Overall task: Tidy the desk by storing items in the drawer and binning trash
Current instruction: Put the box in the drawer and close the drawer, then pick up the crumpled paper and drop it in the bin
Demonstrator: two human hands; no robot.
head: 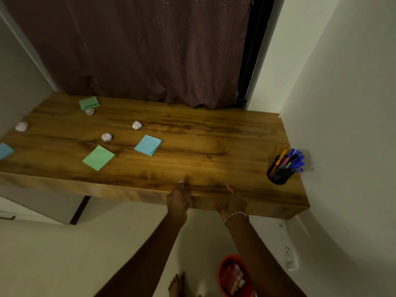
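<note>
- One head-worn view, from just in front of the desk, close above its front edge.
- It faces forward and down across the desk toward the curtain behind it.

**Both hands clasping the worktop's front edge**

The left hand and right hand are clasping the front edge of the wooden worktop, thumbs lying on top and fingers hidden below. Four crumpled paper balls are lying on its left half, among two green pads and two blue pads. A black pen holder is standing at the right end. A red bin is sitting on the floor.
</note>
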